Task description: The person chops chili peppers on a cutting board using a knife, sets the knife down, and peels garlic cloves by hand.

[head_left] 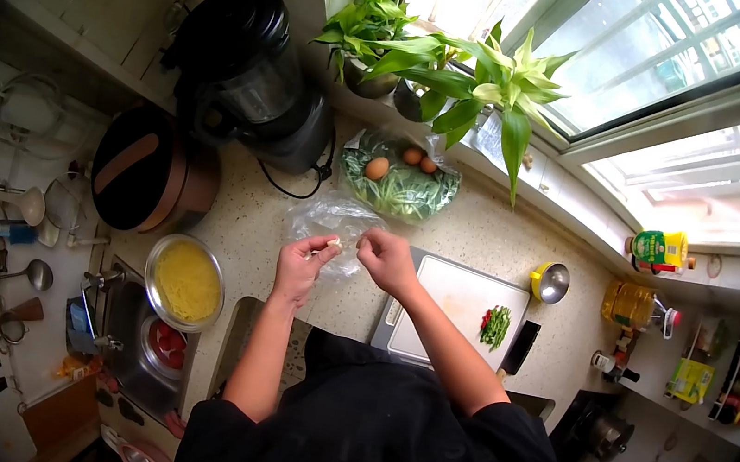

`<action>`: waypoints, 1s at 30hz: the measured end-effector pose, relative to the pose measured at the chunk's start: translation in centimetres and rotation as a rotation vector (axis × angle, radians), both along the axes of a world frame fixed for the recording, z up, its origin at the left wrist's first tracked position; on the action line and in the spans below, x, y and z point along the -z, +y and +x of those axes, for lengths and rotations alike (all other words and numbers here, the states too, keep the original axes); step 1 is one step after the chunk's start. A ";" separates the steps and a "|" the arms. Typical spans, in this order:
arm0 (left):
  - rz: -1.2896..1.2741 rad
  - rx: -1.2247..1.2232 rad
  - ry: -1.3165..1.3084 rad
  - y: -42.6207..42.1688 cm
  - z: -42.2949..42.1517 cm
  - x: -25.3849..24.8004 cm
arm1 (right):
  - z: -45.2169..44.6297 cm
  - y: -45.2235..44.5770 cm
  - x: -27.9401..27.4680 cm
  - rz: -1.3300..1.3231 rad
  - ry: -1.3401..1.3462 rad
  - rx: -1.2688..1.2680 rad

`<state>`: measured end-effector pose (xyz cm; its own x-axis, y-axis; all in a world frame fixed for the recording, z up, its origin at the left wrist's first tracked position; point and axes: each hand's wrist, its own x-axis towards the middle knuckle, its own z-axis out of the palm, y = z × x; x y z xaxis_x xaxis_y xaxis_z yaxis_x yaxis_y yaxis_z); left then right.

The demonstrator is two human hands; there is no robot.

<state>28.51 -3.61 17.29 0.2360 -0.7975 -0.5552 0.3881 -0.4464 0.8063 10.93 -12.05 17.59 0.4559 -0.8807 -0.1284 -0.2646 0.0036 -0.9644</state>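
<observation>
My left hand (299,270) is closed in a pinch on a small whitish piece (333,242) that could be a garlic clove; it is too small to be sure. Close by on the right, my right hand (388,260) is also pinched, its fingertips turned toward the left ones. Whatever they hold is hidden. Under and behind both hands a crumpled clear plastic bag (325,216) lies on the counter. Beyond it sits a bag of leafy greens (402,200) with brown eggs (377,168) on top.
Right of my hands, a white cutting board (434,310) carries chopped green and red pieces (495,327), with a knife (520,346) beside it. A yellow bowl (550,282) stands farther right. At left are a bowl of yellow shreds (186,280), a sink (125,330), a cooker (154,170) and a blender (255,76).
</observation>
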 end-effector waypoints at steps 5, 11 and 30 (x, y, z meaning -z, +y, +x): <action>-0.159 0.024 -0.325 0.0 -0.3 0.1 | 0.1 0.2 1.2 0.094 -0.105 0.029; -0.292 0.116 -0.860 -0.3 -0.5 -2.0 | 1.1 0.3 -0.8 0.113 -0.064 -0.075; -0.008 -0.070 -0.032 0.0 -0.3 0.5 | 2.1 1.3 1.6 0.317 -0.231 0.080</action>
<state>28.16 -3.65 16.80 0.3091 -0.7828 -0.5401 0.3921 -0.4125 0.8223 12.98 -10.77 16.01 0.4365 -0.8478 -0.3012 -0.0276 0.3220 -0.9463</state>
